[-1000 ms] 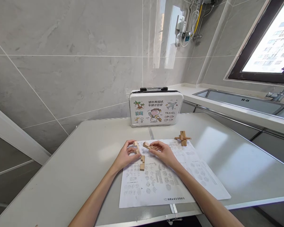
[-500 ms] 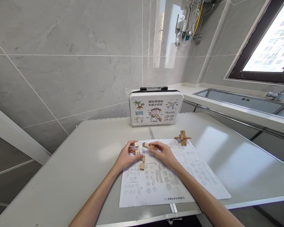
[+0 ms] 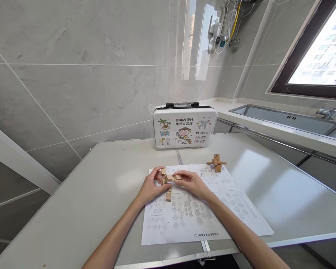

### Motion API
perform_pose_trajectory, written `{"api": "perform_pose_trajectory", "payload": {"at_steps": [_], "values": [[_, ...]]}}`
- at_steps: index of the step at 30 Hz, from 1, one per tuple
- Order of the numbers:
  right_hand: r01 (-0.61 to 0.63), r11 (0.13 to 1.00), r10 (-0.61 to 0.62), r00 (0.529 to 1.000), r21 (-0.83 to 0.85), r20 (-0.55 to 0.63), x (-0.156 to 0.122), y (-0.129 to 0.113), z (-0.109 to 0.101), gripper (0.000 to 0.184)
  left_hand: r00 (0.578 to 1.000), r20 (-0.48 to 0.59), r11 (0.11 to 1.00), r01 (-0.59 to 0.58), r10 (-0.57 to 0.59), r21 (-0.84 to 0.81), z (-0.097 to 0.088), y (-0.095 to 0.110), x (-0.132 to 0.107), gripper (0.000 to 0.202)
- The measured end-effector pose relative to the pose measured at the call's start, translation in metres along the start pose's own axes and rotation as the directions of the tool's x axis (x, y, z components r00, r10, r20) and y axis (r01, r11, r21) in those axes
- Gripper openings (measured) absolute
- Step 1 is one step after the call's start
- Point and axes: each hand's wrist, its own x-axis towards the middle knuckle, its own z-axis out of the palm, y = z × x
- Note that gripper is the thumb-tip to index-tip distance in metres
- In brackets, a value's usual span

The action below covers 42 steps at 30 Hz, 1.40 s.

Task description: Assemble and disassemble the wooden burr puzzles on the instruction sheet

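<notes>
Several notched wooden puzzle pieces are between my hands, over a printed instruction sheet (image 3: 184, 231). My left hand (image 3: 152, 186) grips an upright notched wooden piece (image 3: 164, 172), thumb and fingers around it. Below that thumb, the end of another wooden piece (image 3: 168, 197) shows over the paper. My right hand (image 3: 189, 180) pinches a notched wooden bar (image 3: 170, 178) lying crosswise, its left end against the pieces in my left hand. Fingers hide how the pieces fit together. At the sheet's top right corner rests an assembled wooden cross puzzle (image 3: 217, 163).
A white carry case (image 3: 184, 129) with cartoon prints stands at the back of the white table (image 3: 86, 209), near the tiled wall. A sink (image 3: 285, 117) with a faucet is in the counter on the right. A metal latch (image 3: 205, 259) sits at the table's front edge.
My right hand has brought its wooden bar left and slightly down, from a small gap to meeting the pieces in my left hand. The left hand has barely moved.
</notes>
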Motion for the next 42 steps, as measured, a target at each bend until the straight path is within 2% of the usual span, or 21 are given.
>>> {"api": "perform_pose_trajectory", "payload": {"at_steps": [6,9,13,17,20,23,26,30,34,42], "values": [[-0.01,0.986,-0.018,0.985,0.166,0.171,-0.002,0.001,0.007,0.034,0.989,0.009,0.978,-0.147,0.147,0.15,0.006,0.011,-0.006,0.062],[-0.049,0.982,0.012,0.98,0.181,0.2,-0.004,0.001,0.009,0.036,0.979,0.033,0.962,-0.201,0.199,0.185,0.007,0.017,-0.008,0.06],[-0.077,0.98,0.044,0.983,0.182,0.179,-0.004,0.0,0.009,0.038,0.975,0.034,0.955,-0.223,0.22,0.197,0.009,0.02,-0.009,0.059],[-0.048,0.982,0.026,0.992,0.181,0.122,-0.003,-0.002,0.008,0.036,0.992,0.004,0.98,-0.127,0.128,0.153,0.011,0.017,-0.011,0.075],[-0.023,0.994,0.02,0.999,0.108,0.03,-0.002,-0.001,0.006,0.037,0.997,0.002,0.995,-0.077,0.077,0.065,0.012,0.018,-0.011,0.083],[0.022,1.0,-0.022,0.999,0.021,-0.037,0.0,-0.002,0.004,0.037,0.999,0.002,0.997,-0.041,0.041,-0.058,0.013,0.02,-0.011,0.064],[0.077,0.996,-0.078,0.997,-0.033,-0.022,0.0,-0.003,0.005,0.035,0.999,0.016,0.986,0.034,-0.031,-0.162,0.013,0.022,-0.009,0.043],[0.055,0.994,-0.058,0.998,-0.092,-0.025,-0.001,-0.005,0.006,0.036,0.997,0.033,0.969,0.07,-0.064,-0.236,0.014,0.021,-0.007,0.039],[0.036,0.994,-0.042,0.997,-0.102,-0.059,-0.001,-0.004,0.004,0.038,0.997,0.002,0.949,0.069,-0.072,-0.308,0.014,0.02,-0.004,0.04],[0.004,0.998,0.009,0.974,0.058,-0.228,0.004,0.007,-0.002,0.044,0.992,-0.059,0.918,0.079,-0.111,-0.388,0.015,0.01,0.002,0.041]]}}
